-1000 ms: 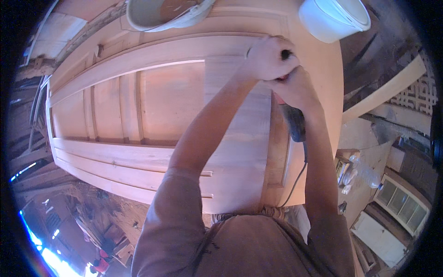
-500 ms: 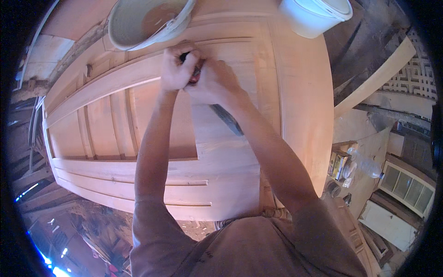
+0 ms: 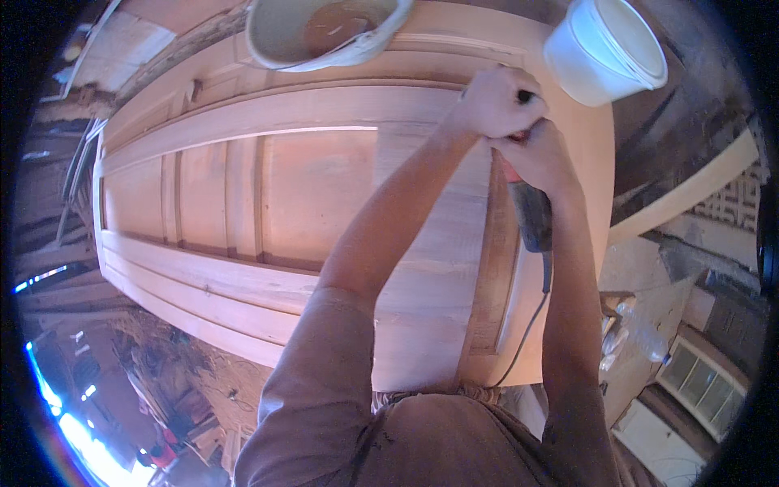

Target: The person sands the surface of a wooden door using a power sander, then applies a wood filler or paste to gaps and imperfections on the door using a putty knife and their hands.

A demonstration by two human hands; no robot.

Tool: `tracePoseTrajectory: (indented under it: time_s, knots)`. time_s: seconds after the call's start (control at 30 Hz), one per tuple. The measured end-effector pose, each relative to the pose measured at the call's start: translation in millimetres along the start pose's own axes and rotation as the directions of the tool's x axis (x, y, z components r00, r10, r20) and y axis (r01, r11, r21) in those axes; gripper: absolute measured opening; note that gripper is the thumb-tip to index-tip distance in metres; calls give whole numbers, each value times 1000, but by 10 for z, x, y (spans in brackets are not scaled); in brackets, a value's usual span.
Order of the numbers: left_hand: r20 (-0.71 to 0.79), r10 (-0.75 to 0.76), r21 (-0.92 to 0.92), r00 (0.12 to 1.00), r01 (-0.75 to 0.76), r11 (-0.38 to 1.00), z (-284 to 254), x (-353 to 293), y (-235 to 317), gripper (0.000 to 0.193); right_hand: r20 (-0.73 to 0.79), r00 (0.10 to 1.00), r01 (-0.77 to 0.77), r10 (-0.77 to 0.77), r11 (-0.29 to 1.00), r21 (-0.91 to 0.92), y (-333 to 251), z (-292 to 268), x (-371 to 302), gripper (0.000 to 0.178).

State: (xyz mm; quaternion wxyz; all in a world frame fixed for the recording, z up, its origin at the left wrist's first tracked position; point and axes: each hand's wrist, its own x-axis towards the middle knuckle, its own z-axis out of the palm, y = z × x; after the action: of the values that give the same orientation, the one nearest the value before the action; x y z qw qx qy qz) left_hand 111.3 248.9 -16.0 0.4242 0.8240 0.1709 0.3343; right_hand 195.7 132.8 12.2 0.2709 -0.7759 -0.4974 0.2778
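The left hand (image 3: 503, 104) and right hand (image 3: 542, 158) look closed around the power tool (image 3: 532, 217) over the wooden door (image 3: 430, 252), so it seems best to keep it flat and the cord (image 3: 546, 280) clear.

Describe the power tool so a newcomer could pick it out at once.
Start with the big panelled wooden piece filling the middle. Near its right side, the right hand grips the power tool, whose dark body points toward the wearer. Unlike the pale buckets beyond, it has a red section and a dark cord.
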Motion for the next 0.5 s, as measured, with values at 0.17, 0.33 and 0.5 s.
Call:
tracePoseTrajectory:
  time_s: [0.17,0.33,0.5]
  knots:
    - [-74,-14,30,997,16,999,-407,-275,-83,21,109,994,-25,25,1000,0,-280,304,58,36]
    - [-157,13,-30,988,-18,999,-1064,-684,-294,17,110,994,-3,13,995,-99,-942,786,61,44]
    - [-129,-141,-80,982,131,988,-1101,-811,-135,18,31,997,78,-75,987,-138,-788,964,41,42]
